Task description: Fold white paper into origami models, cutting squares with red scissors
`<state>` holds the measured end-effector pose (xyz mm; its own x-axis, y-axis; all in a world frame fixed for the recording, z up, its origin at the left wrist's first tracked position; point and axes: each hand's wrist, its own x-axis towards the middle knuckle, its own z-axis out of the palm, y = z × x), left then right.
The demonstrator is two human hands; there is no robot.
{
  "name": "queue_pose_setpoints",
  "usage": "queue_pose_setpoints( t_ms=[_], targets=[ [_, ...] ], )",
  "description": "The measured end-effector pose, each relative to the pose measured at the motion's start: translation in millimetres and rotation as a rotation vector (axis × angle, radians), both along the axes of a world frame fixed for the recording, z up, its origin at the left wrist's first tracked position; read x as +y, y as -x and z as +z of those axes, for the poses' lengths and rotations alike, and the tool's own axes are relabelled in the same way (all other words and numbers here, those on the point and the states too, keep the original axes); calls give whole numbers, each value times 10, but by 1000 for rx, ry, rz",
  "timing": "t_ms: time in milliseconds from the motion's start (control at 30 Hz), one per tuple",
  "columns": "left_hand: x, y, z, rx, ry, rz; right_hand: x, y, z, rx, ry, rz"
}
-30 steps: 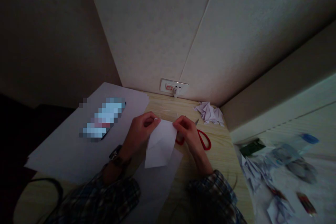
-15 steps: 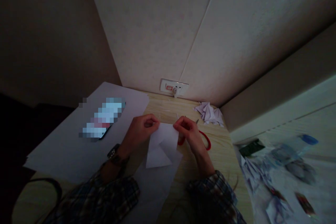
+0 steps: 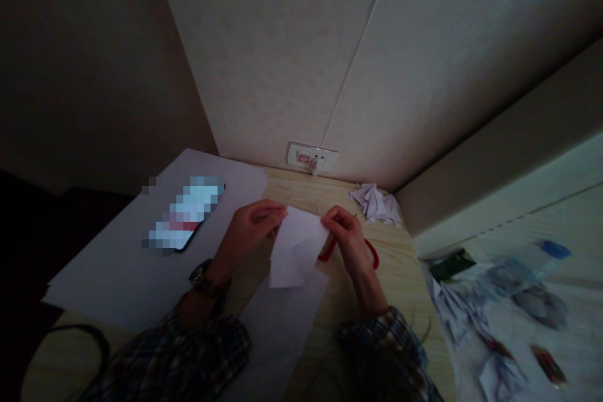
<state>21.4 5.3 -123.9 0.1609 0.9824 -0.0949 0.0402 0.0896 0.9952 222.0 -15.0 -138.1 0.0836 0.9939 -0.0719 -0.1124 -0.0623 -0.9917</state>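
Observation:
A small piece of folded white paper (image 3: pixel 298 232) is held up between my hands, its lower flap hanging at an angle. My left hand (image 3: pixel 252 229) pinches its upper left corner. At the upper right corner, the thumb and fingers of my right hand (image 3: pixel 346 235) are closed on the same paper. Below it, a larger white sheet (image 3: pixel 287 326) lies on the wooden tabletop (image 3: pixel 396 320). Scissors with red handles (image 3: pixel 374 254) rest behind my right hand, which partly hides them.
A phone (image 3: pixel 188 213) with a blurred screen lies on a stack of white paper (image 3: pixel 108 270) at left. Folded paper pieces (image 3: pixel 375 204) sit by the wall near a socket (image 3: pixel 312 157). Below the table at right are a clear bottle (image 3: pixel 527 267) and crumpled papers (image 3: pixel 456 308).
The folded paper has tilted, its right side lower, and its bottom flap has shifted and looks shorter. My right hand has moved slightly to the right. The left stays nearly in place.

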Motion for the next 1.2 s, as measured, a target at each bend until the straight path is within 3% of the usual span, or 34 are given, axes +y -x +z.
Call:
queue_pose_setpoints(
  t_ms=[200, 467, 733, 1033, 1200],
  targets=[
    [-30, 1, -41, 52, -3, -143, -1, 16, -2, -21, 15, 34],
    [-36, -9, -56, 321, -154, -171, 11, 56, -18, -102, 3, 65],
    [-98, -73, -22, 359, -211, -275, -29, 159, 21, -178, 1, 202],
    [-120, -78, 57, 428, -292, -214, -30, 204, 8, -192, -11, 190],
    [-95, -17, 77, 428, -284, -25, 22, 45, -19, -180, -6, 126]
  ],
)
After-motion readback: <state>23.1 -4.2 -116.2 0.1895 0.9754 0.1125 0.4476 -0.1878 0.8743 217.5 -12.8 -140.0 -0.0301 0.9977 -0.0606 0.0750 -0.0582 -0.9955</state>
